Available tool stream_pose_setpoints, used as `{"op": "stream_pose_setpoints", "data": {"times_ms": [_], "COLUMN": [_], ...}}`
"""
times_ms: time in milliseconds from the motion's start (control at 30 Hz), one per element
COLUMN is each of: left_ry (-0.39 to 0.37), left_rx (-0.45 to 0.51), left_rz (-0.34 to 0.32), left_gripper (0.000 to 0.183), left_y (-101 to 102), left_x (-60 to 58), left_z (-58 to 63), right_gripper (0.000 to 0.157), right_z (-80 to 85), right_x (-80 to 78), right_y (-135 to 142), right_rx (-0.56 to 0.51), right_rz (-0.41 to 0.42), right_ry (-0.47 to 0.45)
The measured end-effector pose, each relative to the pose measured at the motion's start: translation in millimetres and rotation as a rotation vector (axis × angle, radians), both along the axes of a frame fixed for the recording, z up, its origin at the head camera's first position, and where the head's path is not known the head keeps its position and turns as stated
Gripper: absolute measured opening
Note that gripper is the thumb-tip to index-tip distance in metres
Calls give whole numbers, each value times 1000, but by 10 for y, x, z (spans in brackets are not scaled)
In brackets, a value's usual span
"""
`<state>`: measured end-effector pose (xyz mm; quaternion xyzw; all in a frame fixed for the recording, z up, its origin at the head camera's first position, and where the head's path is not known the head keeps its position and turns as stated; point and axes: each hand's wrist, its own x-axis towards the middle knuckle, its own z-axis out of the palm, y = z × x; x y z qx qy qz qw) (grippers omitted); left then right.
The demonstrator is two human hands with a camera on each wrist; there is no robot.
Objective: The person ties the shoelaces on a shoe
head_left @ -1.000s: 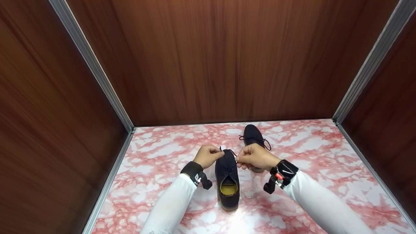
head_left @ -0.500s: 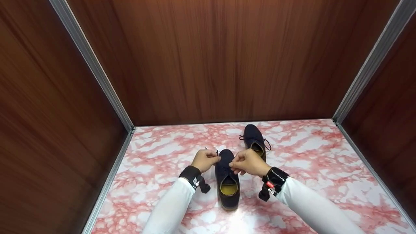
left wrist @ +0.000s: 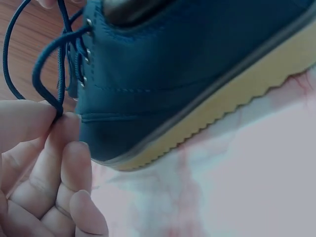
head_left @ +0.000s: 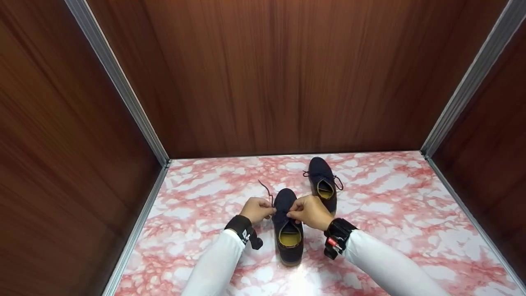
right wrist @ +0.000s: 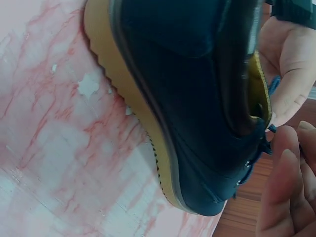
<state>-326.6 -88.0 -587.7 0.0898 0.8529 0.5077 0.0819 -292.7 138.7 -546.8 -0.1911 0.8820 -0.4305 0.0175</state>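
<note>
A dark navy lace-up shoe [head_left: 291,255] with a yellow lining stands upright, toe pointing away from me. My left hand [head_left: 257,209] pinches its blue shoelace [left wrist: 37,73] between thumb and index finger, beside the laced front. The lace runs from the eyelets in a loop, and one loose end trails past the toe on the left. On the other side, my right hand [head_left: 311,211] is at the laces, thumb and fingers pinched together on a lace; in the right wrist view its fingertips [right wrist: 286,163] sit beside the lacing, and the exact hold is partly hidden.
A matching shoe [head_left: 319,166] stands farther back to the right, its lace tied. The red-and-white marbled surface [head_left: 197,246] is bounded by brown wood-grain panels [head_left: 263,82] at the back and sides, with metal strips [head_left: 123,86] at the corners.
Both hands have come back from the toe toward the laced opening, the right hand also moving left. A loose lace end now shows left of the toe. Both shoes have stayed put.
</note>
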Motion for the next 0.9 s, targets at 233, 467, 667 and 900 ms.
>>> {"op": "stream_pose_setpoints", "data": {"times_ms": [233,467,667,900], "left_ry": [6,12,28,33], "left_rx": [-31,-40,-47,-36], "left_rz": [-35,-27,-31,-33], "left_gripper": [13,13,13,13], "left_y": [-4,-8,-2,2], "left_x": [11,2,22,33], "left_z": [-57,-80,-71,-66], "right_gripper": [10,15,14,9], "right_z": [-46,21,89,123], "right_x": [-37,-77,-131,-212], "right_y": [13,150,308,388], "right_rx": [73,70,86,43], "right_rz": [-6,-16,-44,-90], "right_ry": [78,-16,-5,-32]}}
